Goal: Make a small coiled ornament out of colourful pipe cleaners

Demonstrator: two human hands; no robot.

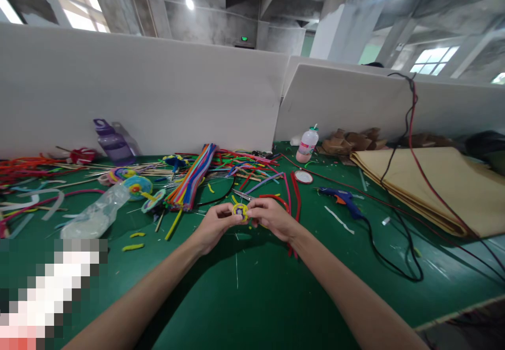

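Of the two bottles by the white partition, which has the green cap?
The pink-labelled bottle on the right, beside the crumpled brown paper. The purple bottle, off to the left, has a purple cap instead.

The desk [252, 297] is green, its smooth top scuffed with fine pale marks. Around its middle, scissors [242, 196] lie at twelve o'clock and a bundle of multicoloured fuzzy stems [195, 179] between ten and eleven. A purple bottle [114, 143] stands at ten, a clear plastic bag [92, 216] lies at nine, a pink-labelled bottle [307, 145] stands at one, a blue glue gun [342, 200] lies at two, and folded brown paper [430, 189] sits toward three.
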